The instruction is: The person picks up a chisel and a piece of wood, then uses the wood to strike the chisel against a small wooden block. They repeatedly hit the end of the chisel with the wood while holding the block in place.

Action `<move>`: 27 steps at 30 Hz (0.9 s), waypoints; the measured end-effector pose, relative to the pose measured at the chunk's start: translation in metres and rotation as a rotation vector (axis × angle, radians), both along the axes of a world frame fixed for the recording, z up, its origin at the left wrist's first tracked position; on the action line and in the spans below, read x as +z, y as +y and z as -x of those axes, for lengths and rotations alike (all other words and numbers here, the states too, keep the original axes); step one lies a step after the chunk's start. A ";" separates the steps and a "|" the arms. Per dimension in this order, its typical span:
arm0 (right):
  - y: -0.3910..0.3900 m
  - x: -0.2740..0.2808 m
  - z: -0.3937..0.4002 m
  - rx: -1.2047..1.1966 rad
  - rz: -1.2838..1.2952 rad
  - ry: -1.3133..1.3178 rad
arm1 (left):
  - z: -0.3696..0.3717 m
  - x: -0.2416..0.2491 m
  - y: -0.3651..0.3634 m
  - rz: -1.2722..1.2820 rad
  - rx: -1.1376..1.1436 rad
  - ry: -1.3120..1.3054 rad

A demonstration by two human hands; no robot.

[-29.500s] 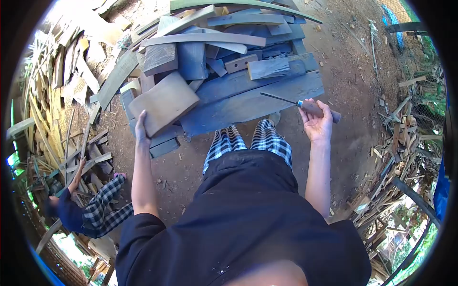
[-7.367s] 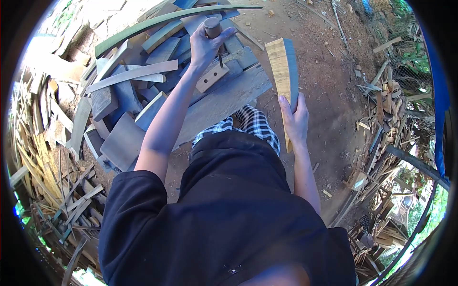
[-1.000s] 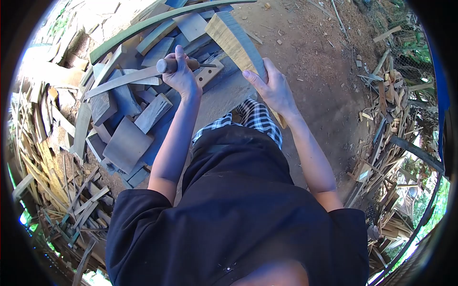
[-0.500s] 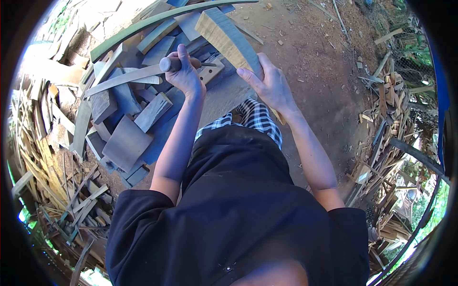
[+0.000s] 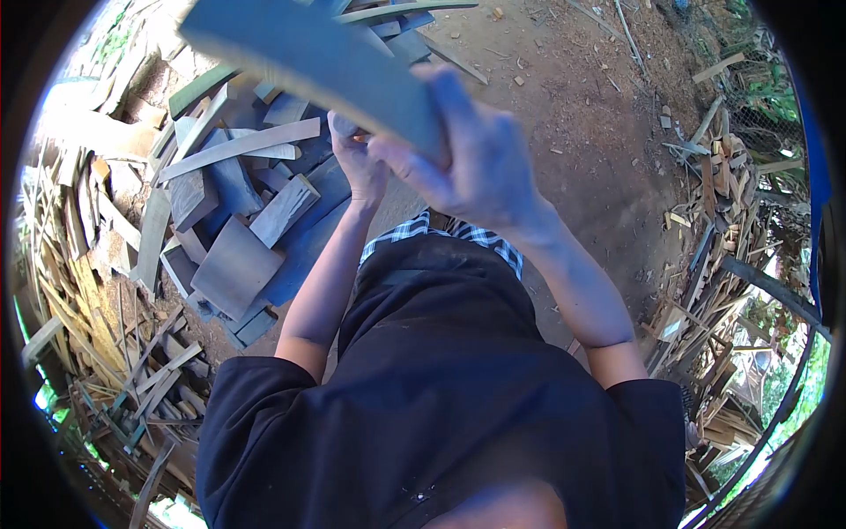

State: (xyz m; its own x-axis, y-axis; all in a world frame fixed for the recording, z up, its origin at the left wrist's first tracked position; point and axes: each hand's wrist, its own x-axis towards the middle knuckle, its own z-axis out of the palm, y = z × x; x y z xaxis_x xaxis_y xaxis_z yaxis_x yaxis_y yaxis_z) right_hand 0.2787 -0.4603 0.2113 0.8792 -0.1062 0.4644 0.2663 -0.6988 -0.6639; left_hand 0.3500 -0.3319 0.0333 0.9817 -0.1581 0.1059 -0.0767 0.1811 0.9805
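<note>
A long, slightly curved wooden board (image 5: 317, 66) with a dark face and a pale edge is raised across the upper middle, blurred by motion. My right hand (image 5: 480, 159) grips its lower right end. Behind and below it, my left hand (image 5: 359, 166) is closed around a round wooden handle (image 5: 344, 126). The board hides the rest of that tool and part of the left fingers.
Wooden blocks, such as a square one (image 5: 237, 267), lie piled at the left with a thin curved slat (image 5: 242, 150). Scrap wood heaps (image 5: 79, 300) line the far left and the right side (image 5: 723, 229). Bare dirt ground (image 5: 582, 159) lies right of centre.
My right hand has lifted the board up and to the left, closer to the camera. It now covers much of the pile and the tool. My left hand has shifted slightly right.
</note>
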 end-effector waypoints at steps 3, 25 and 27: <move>-0.003 -0.029 0.002 0.045 0.263 0.271 | 0.006 -0.004 -0.001 0.256 -0.078 0.131; 0.000 -0.033 0.010 -0.028 0.255 0.393 | 0.002 -0.005 -0.002 0.034 0.065 -0.015; -0.007 -0.041 0.016 -0.104 0.096 0.401 | -0.004 0.002 0.001 -0.005 0.084 -0.101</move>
State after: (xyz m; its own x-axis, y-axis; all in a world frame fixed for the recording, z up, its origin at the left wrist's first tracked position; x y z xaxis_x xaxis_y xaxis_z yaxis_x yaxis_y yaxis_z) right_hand 0.2623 -0.4674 0.1698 0.9792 -0.1766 0.1000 -0.0748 -0.7721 -0.6311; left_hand 0.3539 -0.3310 0.0352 0.9758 -0.0766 0.2047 -0.1900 0.1652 0.9678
